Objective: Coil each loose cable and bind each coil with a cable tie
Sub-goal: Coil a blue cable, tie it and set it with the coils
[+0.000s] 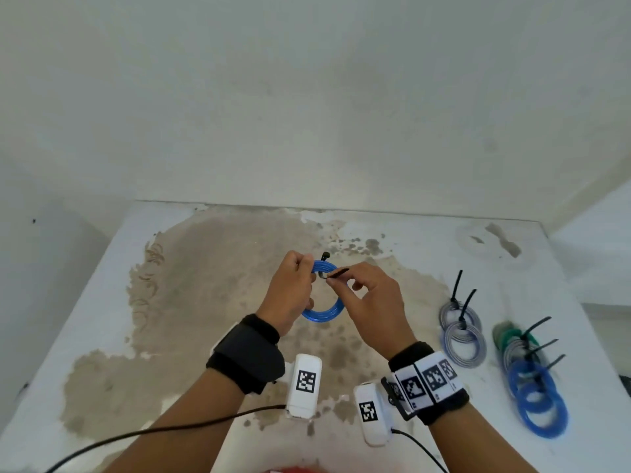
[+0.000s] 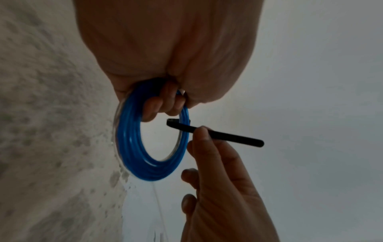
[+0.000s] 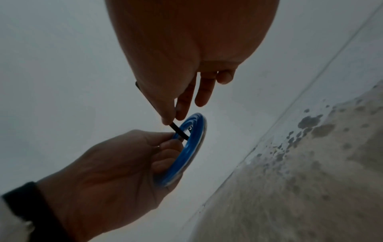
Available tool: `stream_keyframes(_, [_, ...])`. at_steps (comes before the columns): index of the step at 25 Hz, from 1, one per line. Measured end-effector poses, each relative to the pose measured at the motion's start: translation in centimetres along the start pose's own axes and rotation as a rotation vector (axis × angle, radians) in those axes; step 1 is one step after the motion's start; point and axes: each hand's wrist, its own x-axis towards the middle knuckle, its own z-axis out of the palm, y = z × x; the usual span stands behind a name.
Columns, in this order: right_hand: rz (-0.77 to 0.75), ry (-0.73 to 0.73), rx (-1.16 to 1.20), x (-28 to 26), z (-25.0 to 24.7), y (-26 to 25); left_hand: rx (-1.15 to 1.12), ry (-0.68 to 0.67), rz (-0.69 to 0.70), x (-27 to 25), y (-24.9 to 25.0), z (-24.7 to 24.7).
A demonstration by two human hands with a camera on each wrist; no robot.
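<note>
Head view: the left hand [image 1: 290,295] grips the blue cable coil [image 1: 322,310], fingers curled round its upper left arc, and holds it in the air above the stained table [image 1: 205,302]. The right hand [image 1: 372,302] pinches the black cable tie [image 1: 336,273] between thumb and forefinger at the top of the coil; the remaining fingers are loosely curled and hold nothing. To the right of the blue cable coil, two grey coils [image 1: 462,332] lie on the table, each bound with a black tie. Further right of these lies a row of bound coils [image 1: 532,377], green, grey and blue.

Left wrist view: the blue cable coil [image 2: 149,144] hangs from the left hand [image 2: 165,49], whose fingers [image 2: 163,104] pass through its opening. The black cable tie [image 2: 219,135] crosses the coil's right-hand arc, its head inside the opening. The right hand [image 2: 223,188] pinches the strap just outside the coil.

Right wrist view: the right hand [image 3: 186,57] pinches the black cable tie [image 3: 179,131], which runs down to the top of the blue cable coil [image 3: 186,152]. The left hand [image 3: 114,172] grips the coil from the left.
</note>
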Motion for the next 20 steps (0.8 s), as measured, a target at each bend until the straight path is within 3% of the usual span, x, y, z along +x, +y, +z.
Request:
stream_keyframes(11, [-0.142,0.052,-0.082,-0.4,-2.9,0.5,0.009,-0.020,0.008,-0.8,0.7,3.3])
stream_keyframes(18, [-0.103,0.092,0.148,-0.8,-2.9,-1.7,-0.041,0.013,0.010,-0.9,1.0,3.6])
stream_keyframes(20, [-0.018,0.066,0.272,-1.1,-3.0,-2.4,-0.041,0.022,0.013,-1.1,1.3,3.6])
